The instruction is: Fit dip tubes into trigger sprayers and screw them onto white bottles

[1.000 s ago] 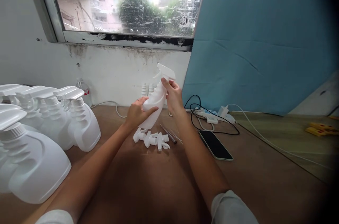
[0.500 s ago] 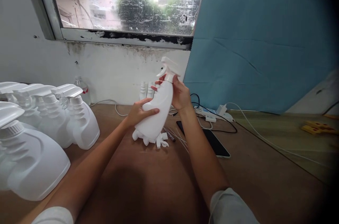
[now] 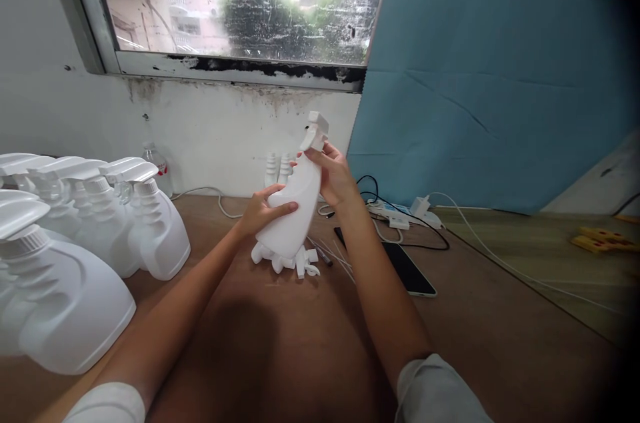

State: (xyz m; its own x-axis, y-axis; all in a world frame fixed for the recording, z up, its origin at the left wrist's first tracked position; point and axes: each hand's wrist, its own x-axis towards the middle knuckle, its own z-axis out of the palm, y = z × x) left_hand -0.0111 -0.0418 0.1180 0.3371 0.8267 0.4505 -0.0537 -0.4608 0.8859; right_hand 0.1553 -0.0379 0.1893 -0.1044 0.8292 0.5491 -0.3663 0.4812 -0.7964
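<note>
A white spray bottle (image 3: 294,213) is held tilted above the table, its top leaning right. My left hand (image 3: 263,211) wraps round the lower body, thumb across the front. At the neck, my right hand (image 3: 334,173) has its fingers closed round the collar of the white trigger sprayer (image 3: 315,133). The sprayer sits on the bottle's mouth; the collar is mostly covered by my fingers. Just below and behind the bottle lies a small pile of white trigger heads (image 3: 306,263), partly hidden by it.
White spray bottles (image 3: 75,303) with sprayers stand in rows at the left. Several white bottle necks (image 3: 278,168) show behind my hands. A phone (image 3: 407,269), a marker (image 3: 325,257), cables and a power strip (image 3: 400,211) lie right. A clear bottle (image 3: 156,159) stands by the wall.
The trigger sprayer has turned on the bottle's neck, its nozzle now facing more towards me. My right fingers have shifted at the collar; my left hand keeps its hold.
</note>
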